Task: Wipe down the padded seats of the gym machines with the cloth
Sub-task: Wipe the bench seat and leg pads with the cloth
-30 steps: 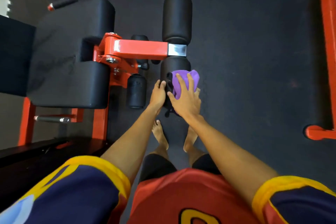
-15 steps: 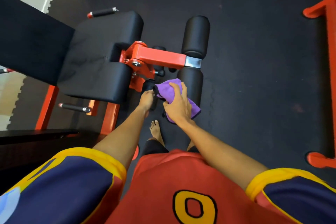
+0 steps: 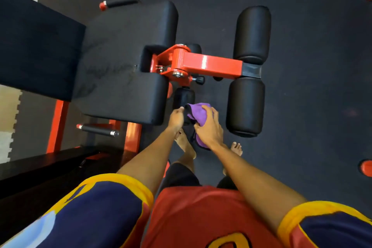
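A purple cloth (image 3: 198, 112) is wrapped over the near end of a small black roller pad (image 3: 184, 96) under the machine's red arm (image 3: 209, 65). My right hand (image 3: 208, 127) grips the cloth from above, fingers curled over it. On the left side of that small pad sits my left hand (image 3: 176, 118), its fingers curled round the pad's end. The black padded seat (image 3: 120, 78) lies to the left of my hands. Two big black roller pads (image 3: 246, 104) (image 3: 252, 34) sit at the arm's right end.
A black backrest pad (image 3: 34, 46) slopes away at the left. Black handles (image 3: 120, 2) (image 3: 98, 130) stick out beside the seat on red frame legs (image 3: 55, 127). My bare feet (image 3: 186, 145) stand on dark rubber floor (image 3: 312, 86). Red machine feet (image 3: 366, 167) sit at the right edge.
My right hand has carried the cloth left, off the big near roller pad and onto the small roller pad. My left hand stayed at the small pad. The view shifted left.
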{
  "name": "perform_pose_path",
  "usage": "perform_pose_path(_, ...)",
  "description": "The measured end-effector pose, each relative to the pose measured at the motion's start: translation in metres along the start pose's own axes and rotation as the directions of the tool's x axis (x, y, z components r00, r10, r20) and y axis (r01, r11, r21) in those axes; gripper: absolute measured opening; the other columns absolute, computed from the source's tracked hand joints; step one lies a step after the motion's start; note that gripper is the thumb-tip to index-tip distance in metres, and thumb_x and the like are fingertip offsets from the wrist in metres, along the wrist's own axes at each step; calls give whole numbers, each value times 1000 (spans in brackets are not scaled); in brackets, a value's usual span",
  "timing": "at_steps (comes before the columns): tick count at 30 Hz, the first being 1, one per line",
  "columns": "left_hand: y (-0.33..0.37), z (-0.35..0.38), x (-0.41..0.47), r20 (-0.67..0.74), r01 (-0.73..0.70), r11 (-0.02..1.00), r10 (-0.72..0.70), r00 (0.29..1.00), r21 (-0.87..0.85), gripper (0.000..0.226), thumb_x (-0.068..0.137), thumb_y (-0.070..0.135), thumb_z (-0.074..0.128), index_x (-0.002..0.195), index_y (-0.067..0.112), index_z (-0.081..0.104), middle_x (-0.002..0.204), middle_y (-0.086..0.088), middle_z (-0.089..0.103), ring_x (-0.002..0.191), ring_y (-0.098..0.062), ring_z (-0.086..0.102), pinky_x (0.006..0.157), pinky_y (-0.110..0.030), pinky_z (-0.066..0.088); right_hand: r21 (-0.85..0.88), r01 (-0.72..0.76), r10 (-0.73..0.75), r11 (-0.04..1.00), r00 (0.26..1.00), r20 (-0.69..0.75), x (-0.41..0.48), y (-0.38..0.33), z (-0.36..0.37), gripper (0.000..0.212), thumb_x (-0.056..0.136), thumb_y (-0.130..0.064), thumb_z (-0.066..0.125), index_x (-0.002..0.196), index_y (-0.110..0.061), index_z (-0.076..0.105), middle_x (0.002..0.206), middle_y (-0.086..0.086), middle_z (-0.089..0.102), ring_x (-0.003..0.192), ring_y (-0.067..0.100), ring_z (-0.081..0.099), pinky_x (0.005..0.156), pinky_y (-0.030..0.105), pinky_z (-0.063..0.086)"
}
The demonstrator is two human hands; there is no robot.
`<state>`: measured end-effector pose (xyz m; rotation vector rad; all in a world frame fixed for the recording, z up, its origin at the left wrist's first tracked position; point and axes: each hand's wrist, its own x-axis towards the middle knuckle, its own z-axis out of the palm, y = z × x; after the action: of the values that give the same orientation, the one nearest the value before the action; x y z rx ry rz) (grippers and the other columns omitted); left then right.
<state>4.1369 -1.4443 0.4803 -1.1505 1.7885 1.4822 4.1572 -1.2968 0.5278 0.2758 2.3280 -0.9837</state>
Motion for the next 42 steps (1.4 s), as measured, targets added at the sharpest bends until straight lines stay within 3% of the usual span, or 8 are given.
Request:
perform_pose_path(7,-11,-1,63,-15,40,999,-40,999,2,41,107,37,40,124,6,62,126,-14,66,114,-27,62,104,-43,48,68,-120,118,990,993,29,62,14,56,73,87,-23,69,151,-30,34,160,1,26,123,40,56,97,50,49)
perform_pose_path(11,-24,16,96,-67,46,999,-48,997,-19,39,107,35,42,127,5,60,120,-11,66,111,-27,62,96,-38,49,78,-132,129,988,991,33,98,36,80,71,89,-24,68,152,-30,34,159,2,28,119,41,58,93,47,49)
perform_pose_path(18,-51,35,171,-261,39,999,-39,965,-3,33,106,27,47,126,7,64,130,-17,65,121,-32,59,104,-42,45,142,-121,118,982,993,28,157,80,122,67,88,-26,71,147,-28,39,156,3,32,121,40,57,92,45,49)
perform_pose_path(23,-68,30,222,-339,-50,998,63,939,47,26,102,10,47,113,-1,68,120,-21,67,113,-33,61,94,-38,46,220,17,-7,975,999,-44,203,89,156,74,87,-42,75,151,-31,40,166,0,14,141,27,42,101,39,46)
perform_pose_path(27,-85,31,257,-369,-109,987,145,918,117,46,90,36,40,112,4,65,121,-19,66,114,-35,60,100,-47,47,248,87,-67,965,994,-87,236,97,184,70,93,-59,62,155,-36,40,170,3,3,152,25,26,117,41,38)
perform_pose_path(33,-93,33,283,-347,-131,953,225,911,273,40,109,28,36,135,7,59,142,-21,55,133,-38,47,112,-46,32,245,205,-146,948,960,-239,266,92,209,62,95,-48,63,150,-24,49,167,12,15,152,36,17,118,43,30)
perform_pose_path(37,-101,32,283,-299,-161,980,188,935,113,53,105,50,30,139,19,55,149,-9,51,140,-31,42,118,-51,27,228,165,-98,960,955,-279,267,85,216,67,91,-56,64,151,-31,45,168,6,14,150,33,24,117,43,33)
perform_pose_path(42,-123,18,305,-167,-7,972,-34,985,-235,114,60,100,37,149,28,49,154,-1,47,143,-24,43,120,-52,31,263,179,-94,948,946,-309,215,123,249,63,85,-47,72,141,-30,50,164,-1,16,145,27,33,113,46,42)
